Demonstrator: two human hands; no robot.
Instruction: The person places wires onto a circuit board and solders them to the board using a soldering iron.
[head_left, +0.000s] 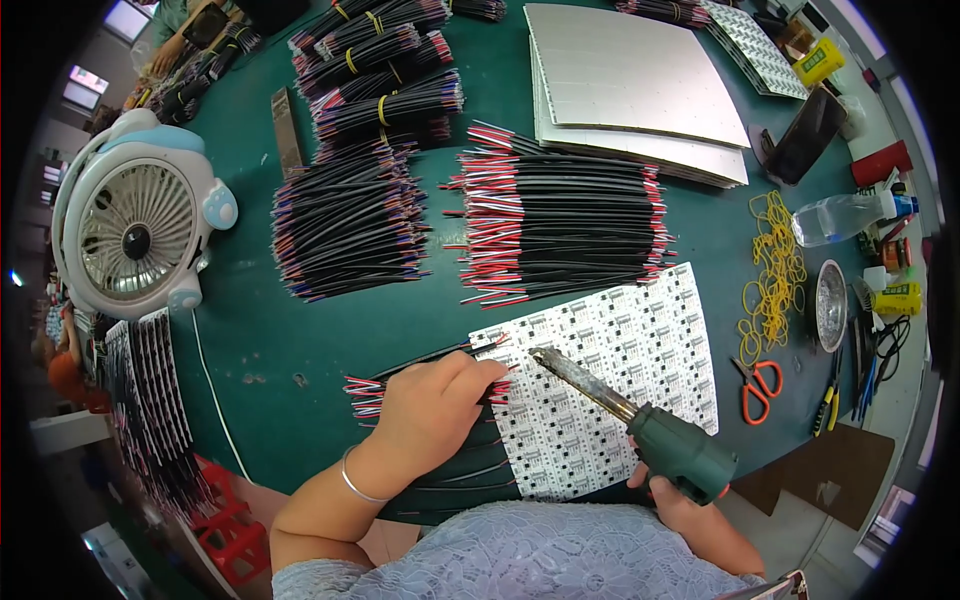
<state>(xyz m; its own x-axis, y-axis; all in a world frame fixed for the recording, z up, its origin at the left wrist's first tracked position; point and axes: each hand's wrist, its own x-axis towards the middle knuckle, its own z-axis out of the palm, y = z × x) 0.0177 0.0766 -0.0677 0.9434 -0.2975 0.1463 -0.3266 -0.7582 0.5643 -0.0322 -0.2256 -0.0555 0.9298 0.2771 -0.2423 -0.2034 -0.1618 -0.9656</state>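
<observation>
A white sheet of circuit boards lies in front of me, dotted with small black parts. My left hand is closed over its left edge, pinching a short black cable with red and white ends; other such cables lie beneath the hand. Several black cables run from the sheet's lower left edge. In my right hand is a green soldering gun, its handle mostly hidden under the body. The metal tip points up and left, over the sheet just right of my left fingers.
Cable piles lie beyond the sheet, with tied bundles and stacked white panels behind. A fan stands left. At right are yellow rubber bands, orange-handled scissors, a metal bowl and a bottle.
</observation>
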